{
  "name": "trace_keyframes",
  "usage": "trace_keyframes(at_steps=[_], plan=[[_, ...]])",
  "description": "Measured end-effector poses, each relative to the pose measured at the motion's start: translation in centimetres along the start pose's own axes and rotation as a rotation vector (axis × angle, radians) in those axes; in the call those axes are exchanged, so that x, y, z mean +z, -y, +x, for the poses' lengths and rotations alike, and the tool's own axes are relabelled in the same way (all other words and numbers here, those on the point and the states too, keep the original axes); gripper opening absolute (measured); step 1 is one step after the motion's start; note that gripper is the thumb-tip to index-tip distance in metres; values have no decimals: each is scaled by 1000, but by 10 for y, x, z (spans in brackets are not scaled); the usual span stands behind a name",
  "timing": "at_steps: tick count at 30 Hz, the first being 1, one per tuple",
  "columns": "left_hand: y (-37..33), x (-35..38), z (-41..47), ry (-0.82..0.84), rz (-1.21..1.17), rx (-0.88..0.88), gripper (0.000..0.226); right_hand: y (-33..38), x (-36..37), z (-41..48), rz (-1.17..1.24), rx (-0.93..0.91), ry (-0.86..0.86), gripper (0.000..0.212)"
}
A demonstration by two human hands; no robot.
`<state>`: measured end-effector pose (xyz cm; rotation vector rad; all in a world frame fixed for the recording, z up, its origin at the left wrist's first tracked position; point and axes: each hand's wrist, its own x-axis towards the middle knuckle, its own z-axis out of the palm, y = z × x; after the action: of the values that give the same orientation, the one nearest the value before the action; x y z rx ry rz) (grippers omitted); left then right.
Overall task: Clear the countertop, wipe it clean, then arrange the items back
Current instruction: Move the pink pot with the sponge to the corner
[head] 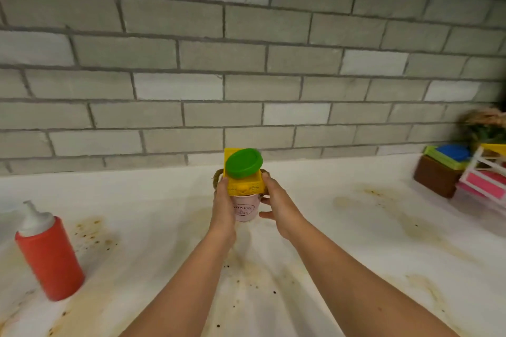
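A small pink bucket (245, 210) with dark lettering and a rope handle stands mid-counter near the brick wall. A yellow toy crate (246, 185) sits tilted on top of it, with a green disc (243, 162) lying in the crate. My left hand (223, 205) grips the bucket's left side and touches the crate. My right hand (276, 204) holds the crate's right edge, its lower fingers spread beside the bucket. The white countertop (342, 241) carries brown stains and dark crumbs.
A red squeeze bottle (49, 254) with a white nozzle stands at the left. At the far right sit a brown block (435, 179) topped with green and blue pieces, a white and pink rack (486, 176), and a blurred plant (484, 123).
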<state>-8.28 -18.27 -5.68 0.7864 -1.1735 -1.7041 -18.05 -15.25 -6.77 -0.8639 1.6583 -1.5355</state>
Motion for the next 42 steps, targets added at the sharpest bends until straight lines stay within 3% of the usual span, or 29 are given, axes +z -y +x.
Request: trace_keyframes(at_steps=[10,23,33,38,42], plan=[[35,139,-97,206,-3,-32,31,-3,-160,-82,11,-5,-195,37],[107,317,-222,401,-59,-177,33,-16,-366,-201,26,21,-468,34],[158,422,-238,582,5,-279,21,-17,-471,-242,48,36,-675,44],[184,471,-238,637,33,-314,37,-13,-509,-255,41,-11,-759,26],[199,501,-242,725,32,-346,37,-17,-542,-261,40,-15,-820,27]])
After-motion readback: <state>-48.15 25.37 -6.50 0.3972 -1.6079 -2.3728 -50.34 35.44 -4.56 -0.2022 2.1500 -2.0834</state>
